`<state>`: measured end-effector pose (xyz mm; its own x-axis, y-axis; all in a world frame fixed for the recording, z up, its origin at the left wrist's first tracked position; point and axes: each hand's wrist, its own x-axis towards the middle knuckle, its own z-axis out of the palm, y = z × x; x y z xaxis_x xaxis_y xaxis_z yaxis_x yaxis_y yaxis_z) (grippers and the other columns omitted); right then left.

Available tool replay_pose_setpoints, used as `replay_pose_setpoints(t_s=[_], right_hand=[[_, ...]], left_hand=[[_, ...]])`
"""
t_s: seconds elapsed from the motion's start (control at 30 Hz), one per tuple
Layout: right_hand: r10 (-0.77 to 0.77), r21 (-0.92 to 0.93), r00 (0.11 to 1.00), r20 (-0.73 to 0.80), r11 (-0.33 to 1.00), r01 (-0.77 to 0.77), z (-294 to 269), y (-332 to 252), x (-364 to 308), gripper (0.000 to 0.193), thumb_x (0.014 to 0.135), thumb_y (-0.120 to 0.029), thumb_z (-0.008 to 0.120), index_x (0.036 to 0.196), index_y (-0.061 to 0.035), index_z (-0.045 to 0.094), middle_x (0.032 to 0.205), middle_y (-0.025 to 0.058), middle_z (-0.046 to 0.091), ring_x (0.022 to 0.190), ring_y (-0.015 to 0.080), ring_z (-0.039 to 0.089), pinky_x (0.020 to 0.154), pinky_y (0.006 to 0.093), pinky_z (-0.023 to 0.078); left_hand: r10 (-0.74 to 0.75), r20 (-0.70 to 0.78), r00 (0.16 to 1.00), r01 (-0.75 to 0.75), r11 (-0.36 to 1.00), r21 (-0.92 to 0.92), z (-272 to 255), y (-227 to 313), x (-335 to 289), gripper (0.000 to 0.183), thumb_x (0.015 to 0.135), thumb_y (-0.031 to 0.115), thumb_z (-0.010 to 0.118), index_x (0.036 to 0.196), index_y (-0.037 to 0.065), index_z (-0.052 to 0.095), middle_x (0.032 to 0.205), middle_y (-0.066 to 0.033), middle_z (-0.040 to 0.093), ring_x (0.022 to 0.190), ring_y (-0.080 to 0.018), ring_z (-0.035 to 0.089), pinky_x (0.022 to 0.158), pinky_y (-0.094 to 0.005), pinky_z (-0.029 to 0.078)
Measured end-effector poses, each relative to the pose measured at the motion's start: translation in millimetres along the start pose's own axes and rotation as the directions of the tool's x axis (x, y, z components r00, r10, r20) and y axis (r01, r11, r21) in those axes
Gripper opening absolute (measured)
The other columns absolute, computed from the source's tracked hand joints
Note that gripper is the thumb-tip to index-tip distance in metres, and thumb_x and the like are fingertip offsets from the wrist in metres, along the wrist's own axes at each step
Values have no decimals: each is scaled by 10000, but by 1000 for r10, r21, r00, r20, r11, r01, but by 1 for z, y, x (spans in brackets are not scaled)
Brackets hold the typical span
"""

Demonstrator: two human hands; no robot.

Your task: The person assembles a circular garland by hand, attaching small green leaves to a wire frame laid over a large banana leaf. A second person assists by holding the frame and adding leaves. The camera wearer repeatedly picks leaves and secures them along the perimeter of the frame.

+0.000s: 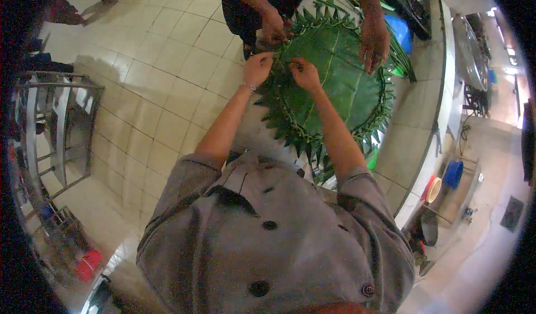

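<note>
A large round tray lined with green leaf [335, 74] lies in front of me, with a braided rim and pointed leaf tips [273, 121] fanning out all round it. At its left rim is my left hand [258, 69], fingers drawn together in a pinch; whatever they grip is too small to make out. My right hand [306, 75] hovers over the leaf surface just inside that rim, its fingers also pinched. A small dark bit may be at its fingertips, but I cannot tell what. A bracelet circles my left wrist.
Across from me, a co-worker's hand [273, 28] works at the rim close to mine; the co-worker's other hand [375, 44] rests over the far right edge. Long green leaf strips [402, 62] and a blue item [398, 32] lie beyond. A metal rack [64, 124] stands left.
</note>
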<state>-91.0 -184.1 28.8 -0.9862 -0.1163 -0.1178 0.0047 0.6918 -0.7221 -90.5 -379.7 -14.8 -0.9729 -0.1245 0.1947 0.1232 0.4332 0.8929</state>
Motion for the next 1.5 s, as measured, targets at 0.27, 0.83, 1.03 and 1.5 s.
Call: replay_pose_setpoints(t_s=[0.27,0.83,1.03,1.5], right_hand=[[-84,-64,996,11,994,85,9,-16,1,388,879,-270,663,1213,-74,659,1049,156,718,938,295,692,852,386,527],[27,-159,997,-76,987,-39,-8,19,-10,376,878,-283,670,1209,-104,662,1052,135,716,951,269,695,849,370,529],[109,-4,992,-63,994,-109,-17,27,-41,387,923,-261,656,1266,-85,620,1075,89,705,922,172,671,811,339,532],[598,537,477,-644,798,-275,-197,60,-345,348,972,-275,613,1253,-69,618,1038,48,692,841,129,656,687,255,484]], left_hand=[[75,11,997,-75,996,-43,6,-10,-6,316,886,275,609,1109,80,720,814,-188,700,731,-311,672,715,-417,529],[-91,210,974,101,994,-37,6,14,34,337,910,337,608,1044,51,724,917,-184,719,871,-330,699,792,-384,531],[-93,271,958,138,979,-152,19,-10,46,319,927,332,586,1037,75,740,943,-137,737,824,-242,703,770,-355,538],[-463,378,802,591,709,-384,-133,-54,1,414,970,218,581,1322,6,532,1239,-153,625,1067,-287,644,871,-349,523]])
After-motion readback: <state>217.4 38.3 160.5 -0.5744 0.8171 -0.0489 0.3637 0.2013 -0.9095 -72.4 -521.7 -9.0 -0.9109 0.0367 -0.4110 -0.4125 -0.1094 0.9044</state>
